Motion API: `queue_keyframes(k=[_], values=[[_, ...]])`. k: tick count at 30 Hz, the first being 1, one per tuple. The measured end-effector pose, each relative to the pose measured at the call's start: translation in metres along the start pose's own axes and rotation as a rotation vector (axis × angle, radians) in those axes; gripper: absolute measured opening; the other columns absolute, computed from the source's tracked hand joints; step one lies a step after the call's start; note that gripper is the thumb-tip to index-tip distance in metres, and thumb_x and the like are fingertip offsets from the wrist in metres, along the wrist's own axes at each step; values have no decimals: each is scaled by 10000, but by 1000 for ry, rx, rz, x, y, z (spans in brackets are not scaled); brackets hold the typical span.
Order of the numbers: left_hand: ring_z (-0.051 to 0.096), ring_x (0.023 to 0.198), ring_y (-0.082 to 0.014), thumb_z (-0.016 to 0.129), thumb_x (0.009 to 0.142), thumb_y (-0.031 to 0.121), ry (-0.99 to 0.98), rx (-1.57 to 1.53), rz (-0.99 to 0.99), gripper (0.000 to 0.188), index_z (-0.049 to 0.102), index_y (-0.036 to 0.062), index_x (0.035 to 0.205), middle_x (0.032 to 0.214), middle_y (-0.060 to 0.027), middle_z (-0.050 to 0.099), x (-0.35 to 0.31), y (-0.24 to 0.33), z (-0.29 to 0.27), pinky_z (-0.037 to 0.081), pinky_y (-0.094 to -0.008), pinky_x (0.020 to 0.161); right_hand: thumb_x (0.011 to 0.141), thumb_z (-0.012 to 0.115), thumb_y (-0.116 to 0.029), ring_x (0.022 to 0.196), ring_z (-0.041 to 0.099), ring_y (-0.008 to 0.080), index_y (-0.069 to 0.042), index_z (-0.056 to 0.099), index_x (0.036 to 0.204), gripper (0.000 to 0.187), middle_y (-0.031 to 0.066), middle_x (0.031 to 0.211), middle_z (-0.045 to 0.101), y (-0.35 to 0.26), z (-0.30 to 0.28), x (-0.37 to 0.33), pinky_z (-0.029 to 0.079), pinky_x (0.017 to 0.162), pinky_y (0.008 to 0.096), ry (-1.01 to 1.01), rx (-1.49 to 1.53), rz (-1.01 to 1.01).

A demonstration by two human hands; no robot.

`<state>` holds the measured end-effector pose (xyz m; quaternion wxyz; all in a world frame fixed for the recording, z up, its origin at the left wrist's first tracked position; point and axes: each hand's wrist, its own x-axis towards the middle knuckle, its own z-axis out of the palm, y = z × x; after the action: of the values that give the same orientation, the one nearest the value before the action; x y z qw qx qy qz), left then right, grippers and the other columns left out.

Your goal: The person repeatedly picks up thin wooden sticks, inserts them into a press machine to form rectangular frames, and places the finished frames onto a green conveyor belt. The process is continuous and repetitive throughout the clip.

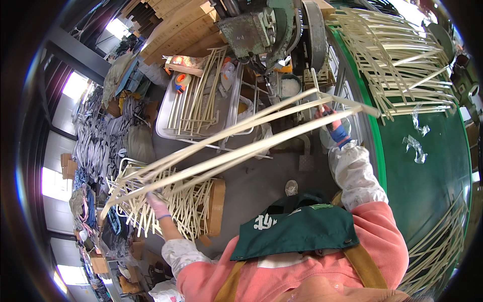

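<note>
Several long cream-coloured tubes with bent ends (251, 146) stretch slantwise across the view in front of me, higher on the right. My left hand (158, 205) is closed on the tubes close to their lower left end; its fingertips are partly hidden behind them. Near the other end, my right hand (333, 122), with a blue wrap at the palm and wrist, grips the same tubes. Just beyond that right end stands a green, worn press machine (251, 32). Below the left end, a heap of similar cream tubes (188, 201) lies in and across a rack.
A white tray (163, 132) holds cream tubes and a tape roll (182, 79). On my right, a green-topped table (417, 191) carries piled tubes and scraps of clear plastic (414, 148). A cardboard piece (217, 207) stands beside the heap. A foot pedal (306, 162) sits on the floor.
</note>
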<state>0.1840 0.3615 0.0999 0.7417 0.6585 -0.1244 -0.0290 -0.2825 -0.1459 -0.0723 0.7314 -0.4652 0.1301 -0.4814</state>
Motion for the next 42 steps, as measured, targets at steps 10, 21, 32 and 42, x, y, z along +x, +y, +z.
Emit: queue_keyframes(k=[10,21,32,42], values=[[494,1187,-252,466,934,316,-837,1201,-200,492,450,-8,1304,1282,-170,521,-140,-58,62,388,-304,989,767,674,-87,621,585,56,-58,686,933,169,14,701,651,-95,138,-70,448,523,241,-362,-637,251],[524,609,-75,666,837,307,-1687,220,-501,300,633,9,824,691,-7,584,-218,-31,317,434,-237,572,795,636,-157,452,528,100,-144,703,913,136,36,556,573,-96,126,-66,431,461,267,-382,-1102,411],[405,453,-34,725,803,274,-1401,32,-407,293,650,24,672,523,35,529,-140,-23,400,309,-241,416,805,703,-221,525,499,38,-28,698,885,208,-18,620,610,-91,146,32,402,472,211,15,-749,405],[487,481,-59,634,850,376,-1733,257,-141,352,663,29,799,524,2,532,-48,-38,389,393,-241,462,773,589,74,647,616,112,53,646,903,143,52,746,656,-110,163,48,505,619,225,413,-736,618]])
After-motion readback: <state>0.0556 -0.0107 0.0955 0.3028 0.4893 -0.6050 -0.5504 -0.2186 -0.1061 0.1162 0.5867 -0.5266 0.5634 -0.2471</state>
